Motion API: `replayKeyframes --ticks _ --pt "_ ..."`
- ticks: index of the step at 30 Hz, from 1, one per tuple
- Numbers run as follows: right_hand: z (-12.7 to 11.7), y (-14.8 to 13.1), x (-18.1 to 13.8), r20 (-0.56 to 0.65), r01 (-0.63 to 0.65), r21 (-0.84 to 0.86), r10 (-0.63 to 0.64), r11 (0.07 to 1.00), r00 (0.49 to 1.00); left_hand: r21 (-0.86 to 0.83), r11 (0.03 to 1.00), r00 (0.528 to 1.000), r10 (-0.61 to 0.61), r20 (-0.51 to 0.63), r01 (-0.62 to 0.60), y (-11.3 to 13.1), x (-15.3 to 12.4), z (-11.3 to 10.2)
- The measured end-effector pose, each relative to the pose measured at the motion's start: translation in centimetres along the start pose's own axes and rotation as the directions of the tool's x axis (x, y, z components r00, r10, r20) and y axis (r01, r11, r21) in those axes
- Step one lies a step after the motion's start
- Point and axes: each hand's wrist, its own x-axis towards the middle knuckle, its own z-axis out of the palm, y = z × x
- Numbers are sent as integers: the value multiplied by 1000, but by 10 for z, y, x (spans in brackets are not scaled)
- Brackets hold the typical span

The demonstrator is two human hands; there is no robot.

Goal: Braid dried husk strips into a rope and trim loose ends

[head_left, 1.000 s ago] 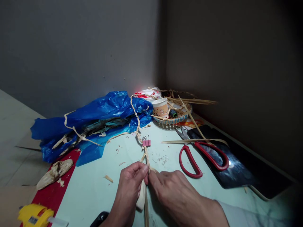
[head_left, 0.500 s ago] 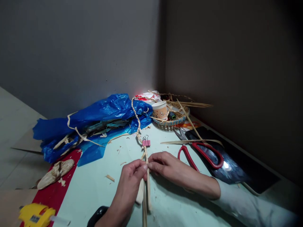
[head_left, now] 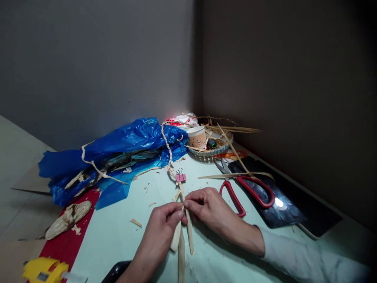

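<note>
My left hand (head_left: 160, 230) and my right hand (head_left: 210, 208) meet over a pale green table (head_left: 118, 236), both pinching loose straw strips (head_left: 185, 232) at the end of a braided straw cord (head_left: 169, 157). The cord runs away from me past a pink binder clip (head_left: 180, 177) clamped on it and up over a blue plastic bag (head_left: 123, 149). Three flat strips hang from my fingers toward me. My fingers are closed on the strips.
Red-handled scissors (head_left: 250, 192) lie on a black tablet (head_left: 282, 196) to the right. A woven basket (head_left: 210, 147) with a paper cup (head_left: 196, 136) and straw stands in the corner. A yellow glue gun (head_left: 41, 271) and dried husk (head_left: 66, 220) lie on a red mat at left.
My right hand has moved forward from beside my left, its arm now stretched across the table. The strips below my fingers have spread apart. The view shifted slightly.
</note>
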Motion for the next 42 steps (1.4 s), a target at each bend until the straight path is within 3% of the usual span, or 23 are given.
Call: replayKeyframes --ticks 7,13,15,18,20,25,30,32,34,36,38,40,42 --pt "2 0 -2 -16 7 8 -7 1000 1000 107 994 998 -18 -61 25 2 -3 2" --pt "3 -2 -4 9 25 70 -25 997 1000 324 945 977 105 -186 -40 1 -12 11" --pt "2 -2 -4 17 39 85 -40 996 999 546 820 930 318 -183 -172 -2 -15 14" --pt "4 1 -4 28 56 115 -60 992 998 856 389 722 691 -28 -340 -9 -18 20" --pt "7 4 -4 41 58 147 -65 987 997 912 224 632 773 48 -344 -14 -18 23" --pt "10 8 -4 81 28 259 -51 965 995 946 113 602 792 99 -305 -19 -22 29" --pt "11 11 -4 106 -34 346 -3 938 994 978 -120 661 722 204 -171 -17 -37 39" --pt "12 13 -3 108 -59 373 19 926 994 971 -163 676 698 237 -173 -17 -44 46" --pt "11 13 -3 114 -80 397 37 914 993 967 -127 701 668 248 -221 -17 -51 50" --pt "8 11 -2 126 -96 421 46 902 991 952 26 740 637 219 -304 -14 -55 47" --pt "4 8 -2 136 -103 451 46 887 990 854 344 789 603 117 -389 -9 -55 35" --pt "-2 4 -1 142 -103 485 38 868 989 572 713 853 520 -43 -406 -3 -50 17" --pt "-6 2 0 149 -105 513 32 852 988 484 806 887 447 -119 -341 1 -38 0"
